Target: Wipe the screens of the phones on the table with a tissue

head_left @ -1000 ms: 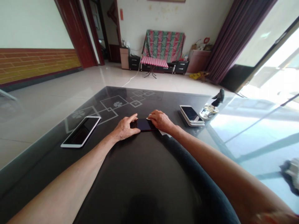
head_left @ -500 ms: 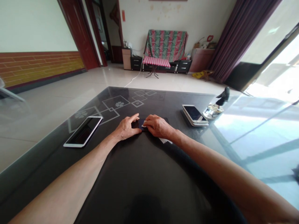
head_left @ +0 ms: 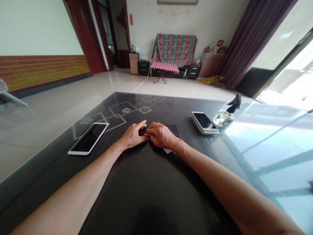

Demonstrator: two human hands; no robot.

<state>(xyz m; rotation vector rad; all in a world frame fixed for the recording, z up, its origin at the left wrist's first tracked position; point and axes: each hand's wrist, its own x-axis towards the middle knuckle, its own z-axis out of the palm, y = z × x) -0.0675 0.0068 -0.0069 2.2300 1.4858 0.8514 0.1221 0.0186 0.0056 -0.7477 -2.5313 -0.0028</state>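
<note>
A dark phone (head_left: 174,130) lies flat on the black table, its middle hidden under my right hand (head_left: 161,136). The fingers of that hand are bunched and pressed down on a white wipe, of which only a small edge (head_left: 146,133) shows. At the phone's left end, my left hand (head_left: 133,135) grips it between thumb and fingers. A white piece with a jagged end (head_left: 169,151) sticks out below my right wrist; whether it belongs to the wipe I cannot tell.
A white-framed phone (head_left: 89,138) lies to the left on the table (head_left: 137,182). On the right are stacked phones (head_left: 204,122) beside a clear spray bottle (head_left: 224,117) with a black head. Beyond the table stands a small striped stand (head_left: 164,66).
My right hand has slid left along the phone with the wipe, close to my left hand, uncovering more of the phone's right end. My left hand keeps its place.
</note>
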